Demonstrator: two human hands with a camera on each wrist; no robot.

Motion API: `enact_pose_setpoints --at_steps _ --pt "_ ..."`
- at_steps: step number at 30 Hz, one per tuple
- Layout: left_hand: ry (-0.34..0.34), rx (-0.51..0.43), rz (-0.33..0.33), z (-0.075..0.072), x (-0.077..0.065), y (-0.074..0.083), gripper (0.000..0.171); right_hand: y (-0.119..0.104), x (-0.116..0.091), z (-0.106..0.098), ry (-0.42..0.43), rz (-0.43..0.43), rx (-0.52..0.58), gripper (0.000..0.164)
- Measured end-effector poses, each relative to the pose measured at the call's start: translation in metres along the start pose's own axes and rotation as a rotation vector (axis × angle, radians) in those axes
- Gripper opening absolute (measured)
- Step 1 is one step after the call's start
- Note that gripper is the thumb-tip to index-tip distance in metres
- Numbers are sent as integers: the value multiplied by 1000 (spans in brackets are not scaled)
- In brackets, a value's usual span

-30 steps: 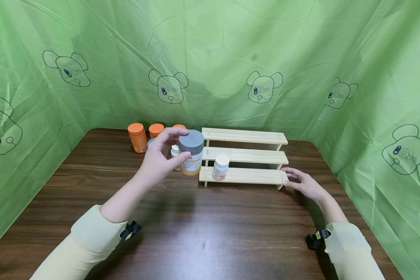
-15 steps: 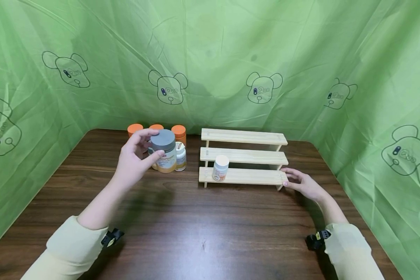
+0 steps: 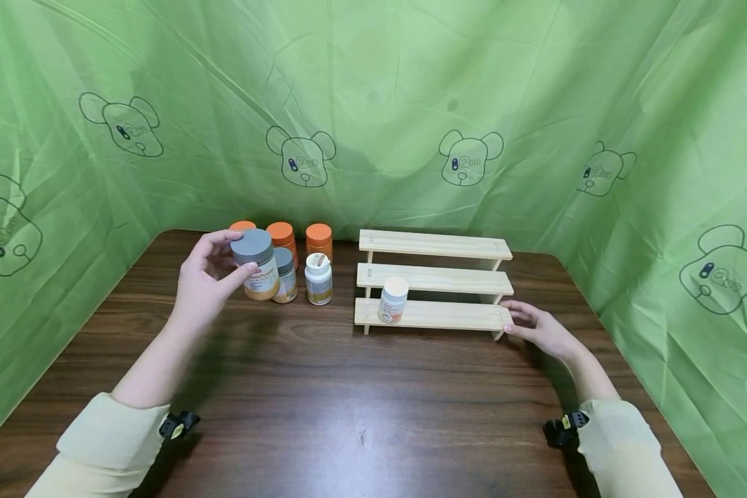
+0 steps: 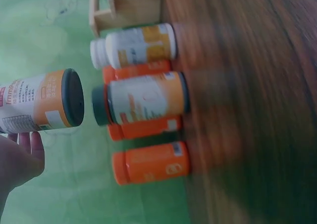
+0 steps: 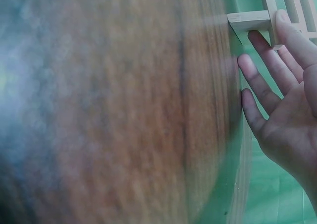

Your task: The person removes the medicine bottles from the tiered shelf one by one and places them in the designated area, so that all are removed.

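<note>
My left hand (image 3: 200, 283) holds a grey-lidded supplement jar (image 3: 263, 280) upright, thumb in front and fingers round the far side. In the left wrist view the jar's dark base (image 4: 73, 98) shows in the air. Close beside it stands a smaller grey-lidded bottle (image 3: 286, 280), then a white bottle (image 3: 319, 282). My right hand (image 3: 543, 333) grips the right end of the lowest tier of a three-tier wooden rack (image 3: 454, 315), thumb at the front edge, fingers behind. On that tier's left end stands a white-capped bottle (image 3: 393, 301).
Orange bottles stand in a row at the back: one (image 3: 243, 225) partly hidden by the held jar, one (image 3: 281, 238) in the middle, one (image 3: 319, 238) behind the white bottle. A green cloth (image 3: 373, 90) hangs behind and beside the brown wooden table (image 3: 361, 408).
My left hand has carried the grey-lidded jar leftward from beside the rack, past the white bottle and smaller grey-lidded bottle, uncovering them. My right hand has stayed at the rack's end.
</note>
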State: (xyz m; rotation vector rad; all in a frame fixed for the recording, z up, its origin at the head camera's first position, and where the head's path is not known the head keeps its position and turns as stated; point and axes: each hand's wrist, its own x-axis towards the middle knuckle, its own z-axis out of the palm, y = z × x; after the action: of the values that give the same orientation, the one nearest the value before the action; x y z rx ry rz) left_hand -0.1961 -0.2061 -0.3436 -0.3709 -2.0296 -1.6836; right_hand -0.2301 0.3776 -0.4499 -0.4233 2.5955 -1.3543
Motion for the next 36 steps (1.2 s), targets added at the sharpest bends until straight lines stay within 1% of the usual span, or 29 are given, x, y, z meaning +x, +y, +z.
enact_pose_setpoints --at_steps 1,4,5,8,11,13,19,26,29,33,36 --pt "12 6 -11 -2 1 -3 47 0 0 0 1 0 0 55" --pt "53 3 -44 -10 4 -22 48 1 0 0 1 -4 2 55" --pt "67 1 -51 -12 5 -25 48 1 -1 0 0 -6 2 55" --pt "86 7 -66 -16 6 -26 47 1 -1 0 4 -10 1 55" --pt "84 50 -75 -20 7 -25 46 0 -1 1 7 -15 -3 54" --pt "75 91 -83 -23 7 -27 47 0 -1 1 10 -15 2 54" --pt "49 178 -119 -32 11 -42 47 -1 -1 2 -4 -21 23 54" --pt "-20 262 -139 -39 15 -58 45 -2 0 1 6 -26 5 54" --pt "-54 283 -154 -43 20 -73 46 -1 0 0 12 -23 -4 54" --pt "-107 341 -174 -49 25 -98 48 0 0 0 13 -20 1 54" --pt "-136 397 -184 -53 26 -111 49 -1 0 0 8 -19 7 54"
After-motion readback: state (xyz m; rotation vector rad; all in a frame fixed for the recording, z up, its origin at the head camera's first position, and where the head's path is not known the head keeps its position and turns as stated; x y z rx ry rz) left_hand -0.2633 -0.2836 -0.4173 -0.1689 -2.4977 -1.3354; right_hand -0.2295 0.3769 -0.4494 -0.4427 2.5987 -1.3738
